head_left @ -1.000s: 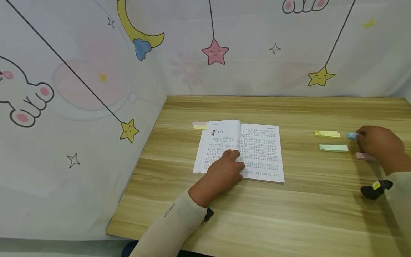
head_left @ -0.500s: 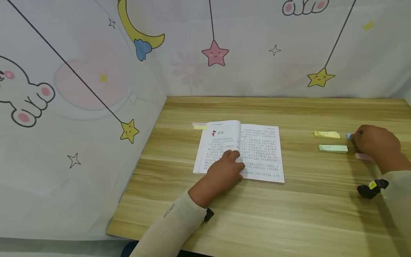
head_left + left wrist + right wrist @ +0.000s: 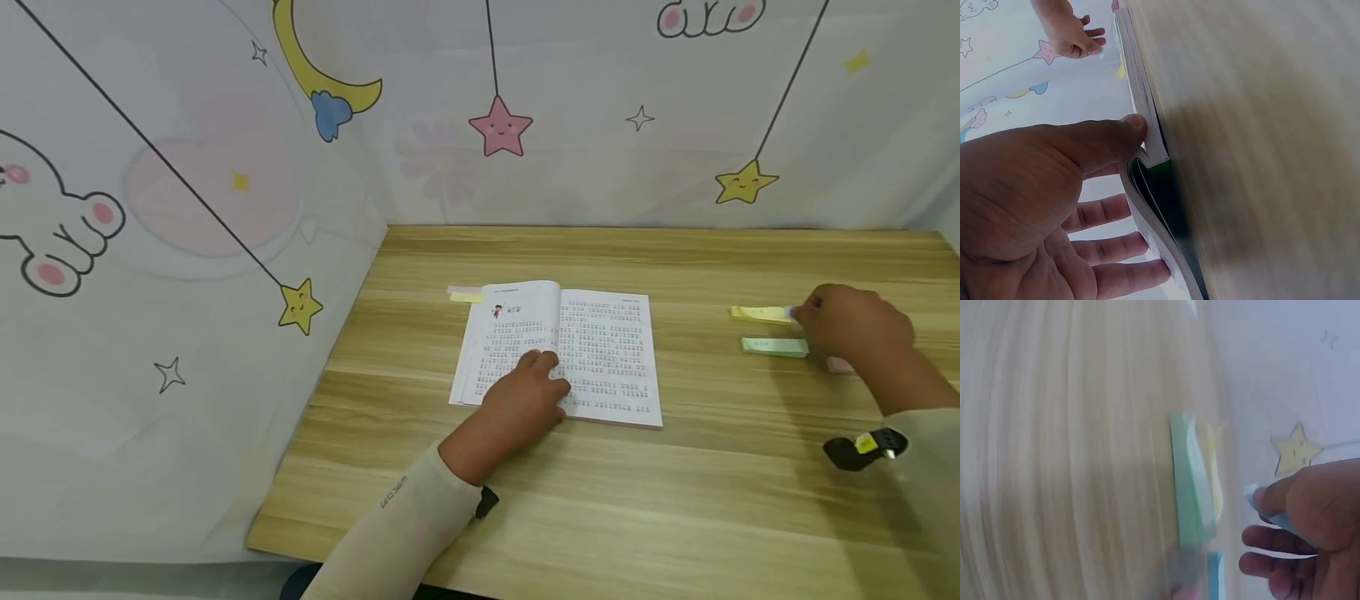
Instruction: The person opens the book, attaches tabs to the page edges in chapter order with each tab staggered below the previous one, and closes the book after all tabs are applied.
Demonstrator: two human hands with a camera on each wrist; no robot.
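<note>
A: One blue sticky slip (image 3: 1275, 515) sat pinched between thumb and finger of the right hand (image 3: 851, 321), above the table (image 3: 675, 483) beside the yellow pad (image 3: 759, 313) and green pad (image 3: 772, 347).

B: Handling?

A: Judged featherlight, limp, easily creased; best held at its non-adhesive end. Left hand (image 3: 521, 404) lay flat, fingers straight, pressing the open book (image 3: 600, 350).
</note>
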